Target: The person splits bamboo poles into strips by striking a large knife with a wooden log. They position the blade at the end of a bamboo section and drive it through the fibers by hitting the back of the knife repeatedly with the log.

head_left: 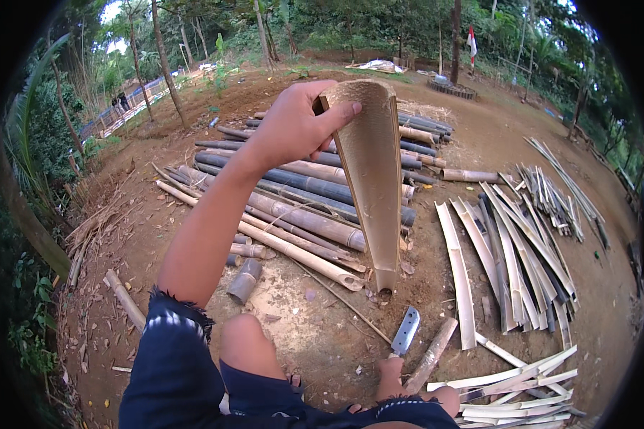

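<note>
My left hand (304, 121) is raised and closed around the upper left edge of a split bamboo half (371, 171). Its thumb lies over the hollow inner side, which faces me. The piece stands nearly upright, its narrow-looking lower end at or just above the ground; I cannot tell whether it touches. Low in front of me, my right hand (390, 377) grips the handle of a cleaver (406, 331). The wide metal blade has small holes and points away from me, below the bamboo's lower end. A short round wooden stick (432, 356) lies just right of this hand.
A pile of whole bamboo poles (293, 189) lies ahead. To the right are split bamboo strips (508, 257), with more pale strips (522, 386) near my right knee. A short bamboo piece (245, 280) rests on the brown dirt (279, 307). Trees stand behind.
</note>
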The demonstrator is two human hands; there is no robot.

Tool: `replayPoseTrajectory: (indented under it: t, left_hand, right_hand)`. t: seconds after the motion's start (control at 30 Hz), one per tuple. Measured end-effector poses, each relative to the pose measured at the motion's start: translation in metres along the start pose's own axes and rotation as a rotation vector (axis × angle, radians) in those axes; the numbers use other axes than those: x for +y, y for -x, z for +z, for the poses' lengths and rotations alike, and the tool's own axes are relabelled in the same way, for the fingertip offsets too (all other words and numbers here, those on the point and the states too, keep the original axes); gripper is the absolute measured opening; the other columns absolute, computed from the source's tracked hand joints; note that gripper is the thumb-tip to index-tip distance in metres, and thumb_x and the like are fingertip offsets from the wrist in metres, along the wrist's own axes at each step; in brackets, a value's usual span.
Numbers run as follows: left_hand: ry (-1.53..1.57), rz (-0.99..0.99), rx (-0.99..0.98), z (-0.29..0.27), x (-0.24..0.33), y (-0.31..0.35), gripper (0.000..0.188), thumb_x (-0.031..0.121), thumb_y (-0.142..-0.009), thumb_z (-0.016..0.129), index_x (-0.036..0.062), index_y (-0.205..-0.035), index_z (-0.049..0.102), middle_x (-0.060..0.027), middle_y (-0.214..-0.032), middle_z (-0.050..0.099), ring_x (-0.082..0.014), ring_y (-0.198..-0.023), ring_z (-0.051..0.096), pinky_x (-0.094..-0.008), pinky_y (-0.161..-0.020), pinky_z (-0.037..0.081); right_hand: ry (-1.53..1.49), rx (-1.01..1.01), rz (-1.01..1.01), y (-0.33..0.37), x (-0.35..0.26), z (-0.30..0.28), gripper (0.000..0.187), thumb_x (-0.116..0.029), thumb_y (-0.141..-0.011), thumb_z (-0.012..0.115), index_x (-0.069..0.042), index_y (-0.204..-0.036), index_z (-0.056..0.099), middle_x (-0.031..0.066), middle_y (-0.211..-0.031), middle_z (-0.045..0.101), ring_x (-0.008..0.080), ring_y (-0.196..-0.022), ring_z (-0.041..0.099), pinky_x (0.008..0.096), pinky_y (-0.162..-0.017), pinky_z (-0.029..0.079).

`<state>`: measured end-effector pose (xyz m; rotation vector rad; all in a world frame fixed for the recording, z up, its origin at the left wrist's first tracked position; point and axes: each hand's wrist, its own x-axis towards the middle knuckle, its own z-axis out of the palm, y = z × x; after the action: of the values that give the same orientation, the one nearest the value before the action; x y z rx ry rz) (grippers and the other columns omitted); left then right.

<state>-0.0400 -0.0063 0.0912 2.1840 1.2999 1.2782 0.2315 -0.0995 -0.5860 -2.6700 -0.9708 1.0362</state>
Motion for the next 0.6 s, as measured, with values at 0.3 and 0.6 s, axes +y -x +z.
replayPoseTrajectory:
  t: [0.3, 0.6]
  left_hand:
    - [-0.028, 0.11, 0.2, 0.019, -0.033, -0.018, 0.038, 0.038, -0.096, 0.068, 0.0004, -0.095, 0.07, -0.0046, -0.06, 0.06, -0.0104, -0.05, 0.056, -0.0283, -0.049, 0.043]
    - [-0.058, 0.397, 0.258, 0.07, 0.012, -0.071, 0.035, 0.033, -0.094, 0.068, -0.0017, -0.093, 0.072, -0.0222, -0.071, 0.066, -0.0349, -0.065, 0.064, -0.0431, -0.062, 0.049]
  right_hand:
    - [-0.681, 0.22, -0.562, 0.113, -0.074, -0.159, 0.036, -0.034, -0.09, 0.072, -0.001, -0.081, 0.062, 0.0115, -0.065, 0.064, 0.023, -0.061, 0.065, 0.0389, -0.06, 0.051]
    - [-1.168, 0.0, -1.248, 0.307, -0.14, -0.383, 0.036, -0.027, -0.106, 0.052, 0.001, -0.128, 0.05, 0.0015, -0.072, 0.053, 0.0058, -0.057, 0.049, 0.0206, -0.051, 0.04]
